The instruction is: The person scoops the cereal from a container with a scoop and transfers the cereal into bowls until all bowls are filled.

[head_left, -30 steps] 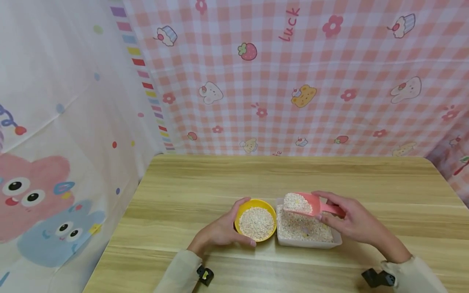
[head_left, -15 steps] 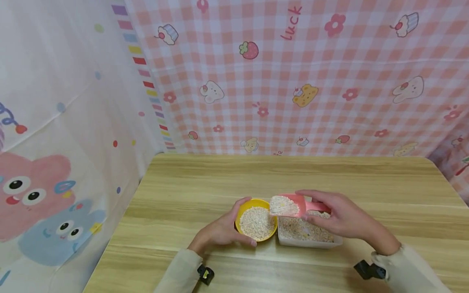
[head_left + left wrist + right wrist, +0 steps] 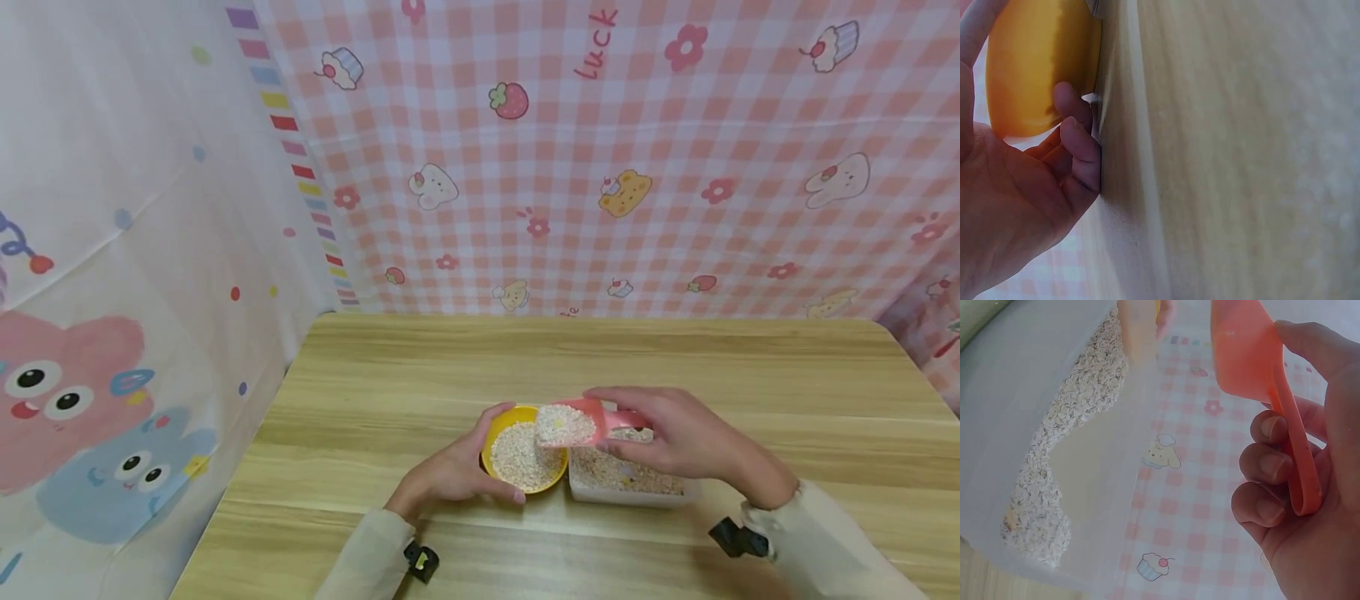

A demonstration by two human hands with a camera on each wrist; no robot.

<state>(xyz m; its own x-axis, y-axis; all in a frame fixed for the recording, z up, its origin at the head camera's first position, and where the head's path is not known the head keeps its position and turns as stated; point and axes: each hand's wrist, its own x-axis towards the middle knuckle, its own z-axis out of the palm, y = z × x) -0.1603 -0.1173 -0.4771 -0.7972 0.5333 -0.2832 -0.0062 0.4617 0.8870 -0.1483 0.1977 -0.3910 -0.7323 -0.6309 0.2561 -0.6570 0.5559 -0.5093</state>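
Note:
My left hand [image 3: 459, 475] grips a yellow bowl [image 3: 517, 414] from its left side, thumb at the near edge and fingers round the far edge. Pale oat flakes [image 3: 513, 462] lie in the bowl. In the left wrist view, curled fingers touch the side of the bowl [image 3: 1029, 62] low down by the table. My right hand [image 3: 678, 433] holds a pink scoop [image 3: 592, 414] by its loop handle. A heap of flakes fills the scoop, whose front overlaps the bowl's right part in the head view. The right wrist view shows fingers wrapped round the scoop's [image 3: 1244, 353] handle.
Right beside the bowl stands a translucent plastic container [image 3: 630, 498] of flakes, partly hidden under the right hand and scoop. Both rest on a wooden table [image 3: 420, 358]. A pink checked cloth [image 3: 465, 242] hangs behind, a white printed one [image 3: 187, 275] at the left.
My right hand has carried the loaded scoop left, from above the container to over the bowl's right side. The left hand and bowl have stayed in place.

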